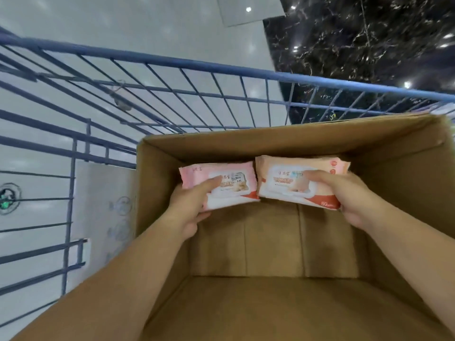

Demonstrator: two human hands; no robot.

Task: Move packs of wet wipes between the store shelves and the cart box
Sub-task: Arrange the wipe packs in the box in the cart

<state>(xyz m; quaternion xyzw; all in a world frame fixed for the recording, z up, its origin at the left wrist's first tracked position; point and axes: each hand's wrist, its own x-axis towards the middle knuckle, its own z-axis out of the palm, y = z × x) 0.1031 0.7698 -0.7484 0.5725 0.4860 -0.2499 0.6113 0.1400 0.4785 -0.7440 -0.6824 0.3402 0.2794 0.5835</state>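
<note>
Pink wipes pack point(221, 185) gripped by left hand point(189, 205), peach wipes pack point(295, 180) by right hand point(344, 193), inside the cardboard box point(270, 303)

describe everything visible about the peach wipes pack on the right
The peach pack is a soft plastic wrap with a white lid label on its face and a red corner band printed 80. It lies nearly flat inside the open cardboard box, gripped by the right hand, thumb on top, beside the pink pack.
</note>
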